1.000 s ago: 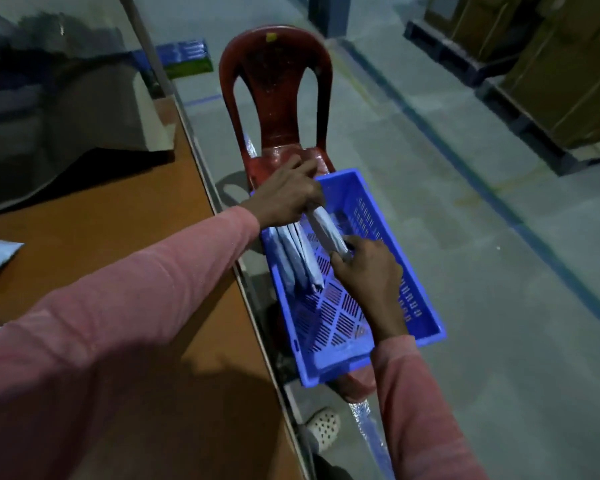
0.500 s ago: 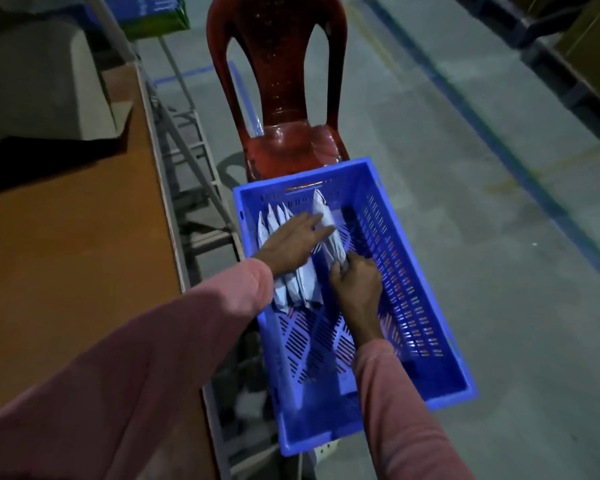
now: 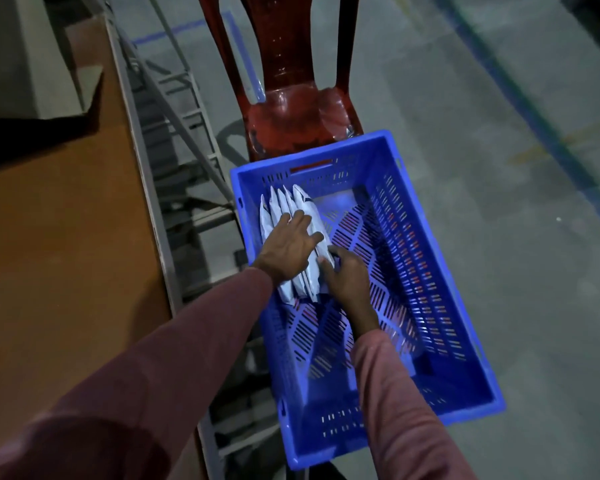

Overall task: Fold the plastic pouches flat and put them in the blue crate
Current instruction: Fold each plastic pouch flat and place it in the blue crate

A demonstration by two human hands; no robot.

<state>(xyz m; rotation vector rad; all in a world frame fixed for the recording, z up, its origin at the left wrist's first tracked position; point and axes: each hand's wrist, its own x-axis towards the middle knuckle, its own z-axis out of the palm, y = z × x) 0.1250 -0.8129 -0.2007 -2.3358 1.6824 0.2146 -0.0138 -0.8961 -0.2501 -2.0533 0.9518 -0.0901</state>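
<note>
Pouches [image 3: 274,211] on edge in row, 11 o'clock corner of blue crate [image 3: 444,278]. Left hand [image 3: 286,247] flat, fingers spread, pressing row. Right hand [image 3: 349,282] pinches near end of last pouch [image 3: 310,213]. Judgement: seat it tight against row, press down until flat, release right hand first.

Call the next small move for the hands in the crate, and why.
Probably the right hand should nudge the rightmost pouch against the row, then let go. The left hand lies flat on the folded pouches standing by the left wall of the blue crate, and the right hand grips the rightmost pouch's near end.
</note>
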